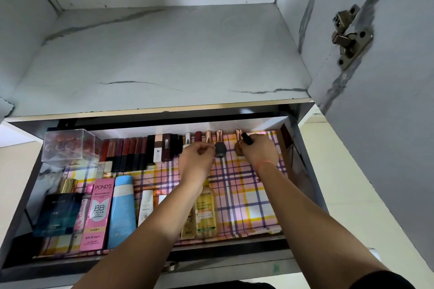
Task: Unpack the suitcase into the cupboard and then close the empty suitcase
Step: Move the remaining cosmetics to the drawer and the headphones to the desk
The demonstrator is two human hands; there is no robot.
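An open cupboard drawer (285,233) lined with pink plaid paper holds cosmetics. Along its back stands a row of lipsticks (128,155) and nail polish bottles. My left hand (197,159) is closed on a small bottle with a rose-gold cap (208,136), next to a grey nail polish bottle (220,148). My right hand (259,151) grips a black-capped bottle (247,139) beside a brown nail polish bottle (239,148). The suitcase is out of view.
At the drawer's front lie a dark perfume box (58,213), a pink BB cream box (97,213), a blue tube (122,209) and a yellow Garnier bottle (206,211). A clear box (68,145) sits back left. The marbled shelf (164,54) is above, and the open door (387,124) on the right.
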